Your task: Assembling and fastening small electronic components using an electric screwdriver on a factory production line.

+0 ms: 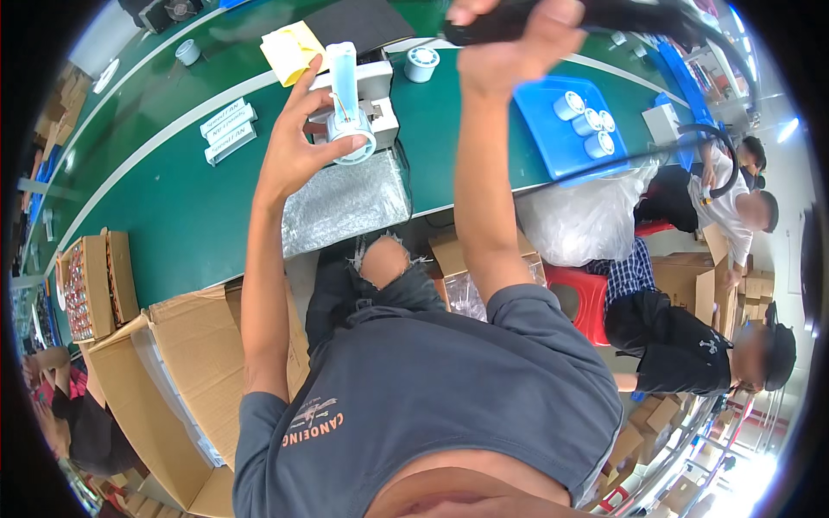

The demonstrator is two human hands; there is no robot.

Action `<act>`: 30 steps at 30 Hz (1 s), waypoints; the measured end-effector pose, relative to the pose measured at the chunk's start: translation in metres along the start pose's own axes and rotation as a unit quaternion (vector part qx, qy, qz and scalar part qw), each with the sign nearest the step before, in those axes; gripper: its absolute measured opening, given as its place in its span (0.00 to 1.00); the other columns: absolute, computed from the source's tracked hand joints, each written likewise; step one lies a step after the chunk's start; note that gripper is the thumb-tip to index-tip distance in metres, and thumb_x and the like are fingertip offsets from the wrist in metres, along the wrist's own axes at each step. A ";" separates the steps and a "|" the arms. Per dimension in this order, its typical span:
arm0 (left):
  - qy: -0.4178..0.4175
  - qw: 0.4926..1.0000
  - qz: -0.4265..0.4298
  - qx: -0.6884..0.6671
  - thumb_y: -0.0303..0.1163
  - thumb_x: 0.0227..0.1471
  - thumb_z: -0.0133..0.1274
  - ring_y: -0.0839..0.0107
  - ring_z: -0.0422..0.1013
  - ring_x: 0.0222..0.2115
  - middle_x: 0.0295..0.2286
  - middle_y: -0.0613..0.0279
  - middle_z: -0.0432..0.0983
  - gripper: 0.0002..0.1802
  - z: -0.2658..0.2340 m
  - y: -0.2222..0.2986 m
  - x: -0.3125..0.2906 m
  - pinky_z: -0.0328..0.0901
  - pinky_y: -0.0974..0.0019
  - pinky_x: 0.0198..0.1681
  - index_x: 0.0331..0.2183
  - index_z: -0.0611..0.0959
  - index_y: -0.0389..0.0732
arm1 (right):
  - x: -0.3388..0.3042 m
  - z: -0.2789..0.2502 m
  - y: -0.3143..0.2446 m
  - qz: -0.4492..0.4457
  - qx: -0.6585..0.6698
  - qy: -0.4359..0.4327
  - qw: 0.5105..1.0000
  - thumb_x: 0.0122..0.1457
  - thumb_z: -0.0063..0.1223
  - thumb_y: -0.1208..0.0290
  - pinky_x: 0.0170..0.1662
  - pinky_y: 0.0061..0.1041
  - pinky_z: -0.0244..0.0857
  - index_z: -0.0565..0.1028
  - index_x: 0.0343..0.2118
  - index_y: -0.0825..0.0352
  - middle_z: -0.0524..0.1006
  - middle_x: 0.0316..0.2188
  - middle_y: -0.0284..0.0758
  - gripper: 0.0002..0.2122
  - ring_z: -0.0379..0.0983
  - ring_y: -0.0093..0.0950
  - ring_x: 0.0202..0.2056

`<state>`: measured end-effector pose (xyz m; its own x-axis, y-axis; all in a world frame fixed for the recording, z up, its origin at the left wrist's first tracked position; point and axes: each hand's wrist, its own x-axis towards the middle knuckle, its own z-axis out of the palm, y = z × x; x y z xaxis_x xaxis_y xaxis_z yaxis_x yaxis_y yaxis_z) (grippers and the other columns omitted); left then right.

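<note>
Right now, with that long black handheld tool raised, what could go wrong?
1. What look like thin wires show on the pale-blue plastic part with a round base in the left hand; fingers could snag them.
2. If the right hand slips, the black tool might hit the green table.
3. The right forearm is near the shallow blue plastic tray; swinging sideways might jostle its white round parts.
</note>
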<state>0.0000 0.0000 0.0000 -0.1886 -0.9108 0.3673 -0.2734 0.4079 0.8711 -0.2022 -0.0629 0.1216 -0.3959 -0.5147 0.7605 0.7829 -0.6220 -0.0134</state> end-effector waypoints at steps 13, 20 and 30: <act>0.029 0.976 -0.049 -0.210 0.24 0.41 0.71 0.64 0.74 0.51 0.51 0.54 0.78 0.32 -0.011 0.004 -0.074 0.64 0.57 0.60 0.51 0.81 0.34 | -0.035 0.027 -0.031 0.129 -0.222 -0.082 0.963 0.68 0.51 0.49 0.19 0.24 0.65 0.57 0.63 0.70 0.70 0.18 0.37 0.32 0.68 0.25 0.15; 0.058 0.988 -0.101 -0.097 0.23 0.42 0.71 0.69 0.74 0.50 0.48 0.62 0.79 0.34 0.019 -0.024 -0.109 0.63 0.62 0.60 0.54 0.81 0.39 | -0.041 0.021 0.009 0.164 -0.248 -0.101 0.949 0.72 0.47 0.65 0.19 0.18 0.61 0.66 0.48 0.68 0.72 0.20 0.35 0.11 0.68 0.21 0.16; 0.068 0.986 -0.118 -0.099 0.24 0.43 0.70 0.70 0.74 0.47 0.45 0.62 0.80 0.31 0.024 -0.020 -0.109 0.65 0.65 0.56 0.51 0.80 0.37 | -0.049 0.020 0.020 0.194 -0.264 -0.107 0.939 0.72 0.49 0.68 0.20 0.17 0.60 0.67 0.46 0.69 0.72 0.19 0.33 0.10 0.67 0.20 0.16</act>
<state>0.0038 0.0928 -0.0655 -0.0092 -0.9843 0.1761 -0.1032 0.1761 0.9790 -0.1577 -0.0385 0.0967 0.0201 -0.6679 0.7440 0.4790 -0.6467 -0.5935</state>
